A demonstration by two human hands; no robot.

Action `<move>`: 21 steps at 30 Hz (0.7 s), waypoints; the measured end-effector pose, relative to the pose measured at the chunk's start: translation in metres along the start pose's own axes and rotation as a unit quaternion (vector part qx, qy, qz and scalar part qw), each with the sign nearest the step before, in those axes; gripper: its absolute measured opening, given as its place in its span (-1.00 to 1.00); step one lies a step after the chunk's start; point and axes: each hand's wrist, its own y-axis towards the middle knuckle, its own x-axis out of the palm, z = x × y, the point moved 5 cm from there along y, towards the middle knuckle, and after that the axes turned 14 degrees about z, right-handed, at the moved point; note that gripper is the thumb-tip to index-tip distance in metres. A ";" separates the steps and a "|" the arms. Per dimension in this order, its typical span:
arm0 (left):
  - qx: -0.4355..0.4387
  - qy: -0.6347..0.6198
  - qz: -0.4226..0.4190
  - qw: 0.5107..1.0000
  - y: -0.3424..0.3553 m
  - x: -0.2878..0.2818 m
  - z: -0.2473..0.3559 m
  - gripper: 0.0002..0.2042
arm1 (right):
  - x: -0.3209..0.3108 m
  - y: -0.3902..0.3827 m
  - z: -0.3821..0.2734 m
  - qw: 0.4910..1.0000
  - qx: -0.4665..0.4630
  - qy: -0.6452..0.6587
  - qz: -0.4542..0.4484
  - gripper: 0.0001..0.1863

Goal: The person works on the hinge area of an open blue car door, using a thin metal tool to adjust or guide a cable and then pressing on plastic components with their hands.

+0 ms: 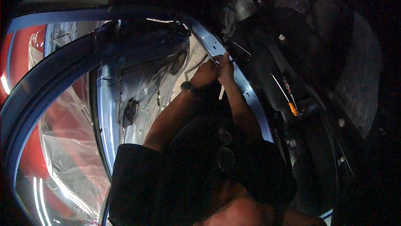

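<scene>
Both hands are together at a light-blue metal car frame strip (248,96) with slots, in the upper middle. My left hand (205,72), with a dark watch at the wrist, has its fingers curled at the strip's inner edge; what they hold is too small to make out. My right hand (225,66) is closed beside it against the strip, thumb side up, its grip also unclear. A pale surface (197,49) with a bent thin edge lies behind the hands.
An open blue door (107,113) with plastic film is at the left, before a red panel (29,150). In the dark interior at the right lie an orange-handled screwdriver (293,108) and another slim metal tool (289,88). Dark glasses (225,150) hang at my shirt.
</scene>
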 end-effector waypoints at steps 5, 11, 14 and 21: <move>-0.187 -0.100 0.052 0.976 -0.008 -0.016 0.012 -0.66 | 0.001 -0.009 -0.018 0.890 -0.266 -0.362 0.078 -0.40; -0.179 -0.116 0.152 0.965 -0.024 -0.004 -0.016 -0.72 | 0.001 0.002 -0.010 0.901 -0.192 -0.389 0.016 -0.49; -0.191 -0.094 0.142 0.967 -0.022 -0.007 -0.009 -0.71 | 0.003 -0.003 -0.015 0.892 -0.211 -0.400 0.017 -0.51; -0.150 -0.163 0.252 0.942 -0.036 0.003 -0.010 -0.76 | 0.002 -0.026 -0.018 0.913 -0.150 -0.379 0.031 -0.50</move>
